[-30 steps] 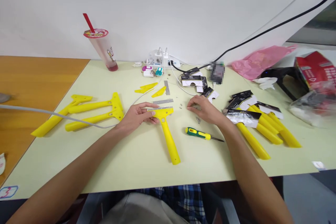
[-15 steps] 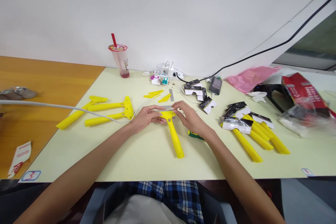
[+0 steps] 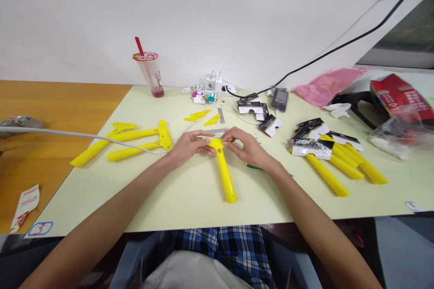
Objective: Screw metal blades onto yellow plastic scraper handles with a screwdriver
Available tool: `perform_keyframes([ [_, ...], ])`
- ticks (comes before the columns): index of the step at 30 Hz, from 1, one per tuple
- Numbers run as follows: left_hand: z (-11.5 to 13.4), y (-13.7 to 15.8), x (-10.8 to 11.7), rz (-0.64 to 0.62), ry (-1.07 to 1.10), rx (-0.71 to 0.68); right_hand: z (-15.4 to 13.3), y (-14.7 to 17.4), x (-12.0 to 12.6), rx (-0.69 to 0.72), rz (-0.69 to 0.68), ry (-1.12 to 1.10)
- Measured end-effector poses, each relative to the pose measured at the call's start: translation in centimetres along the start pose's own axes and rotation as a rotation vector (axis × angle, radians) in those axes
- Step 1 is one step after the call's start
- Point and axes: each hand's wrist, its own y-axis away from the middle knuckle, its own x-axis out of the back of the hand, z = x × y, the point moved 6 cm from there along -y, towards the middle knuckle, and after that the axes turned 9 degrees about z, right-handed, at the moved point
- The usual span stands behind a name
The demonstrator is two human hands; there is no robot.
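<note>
A yellow T-shaped scraper point(image 3: 225, 174) lies in front of me with its handle toward the table's front edge. The left end of its head is pinched in the fingers of my left hand point(image 3: 188, 148). My right hand point(image 3: 249, 148) has its thumb and fingers closed on the right end. Just beyond the head, between my fingertips, is a flat grey metal blade point(image 3: 217, 130); I cannot tell if it touches the scraper. Behind are another metal blade point(image 3: 221, 115) and several loose yellow plates point(image 3: 212, 120). A green and yellow object point(image 3: 252, 166) is mostly hidden by my right wrist.
More yellow scrapers point(image 3: 135, 136) lie left, crossed by a white cable point(image 3: 84, 135). Several carded scrapers point(image 3: 327, 174) are at right. Loose black-and-white cards point(image 3: 270, 125), a power strip point(image 3: 208, 83) and a drink cup point(image 3: 151, 74) stand toward the wall.
My view has shifted slightly. Both hands stay on the scraper's head, and the grey blade now shows a little farther beyond the head than before.
</note>
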Motion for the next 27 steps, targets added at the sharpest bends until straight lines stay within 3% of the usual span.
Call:
perform_keyframes([
  [9,0.5,0.3,0.0,0.022,-0.011,-0.007,-0.8,0.1,0.9,0.062,0.037,-0.02],
  [27,0.6,0.3,0.1,0.127,0.113,0.001,-2.0,1.0,0.5,0.384,0.114,0.336],
])
